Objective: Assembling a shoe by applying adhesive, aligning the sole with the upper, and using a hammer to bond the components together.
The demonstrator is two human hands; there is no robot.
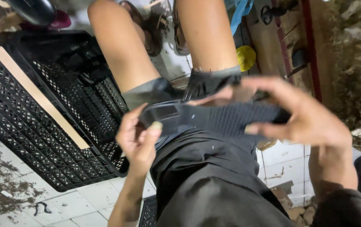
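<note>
A flat dark grey strip with a ribbed, gridded surface (214, 118) lies stretched between both hands above my lap. My left hand (137, 138) pinches its left end, thumb on top of a smooth rectangular patch. My right hand (304, 113) grips the right end, fingers curled over the top edge and thumb underneath. The strip is held level across my dark shorts (201, 168). My bare knees and sandalled feet show beyond it.
A black perforated plastic crate (41, 109) with a pale wooden slat (37, 94) across it stands at the left. Dirty white floor tiles (62, 201) lie below. A yellow round object (246, 57) and wooden boards (273, 42) sit at the top right, a rough wall at far right.
</note>
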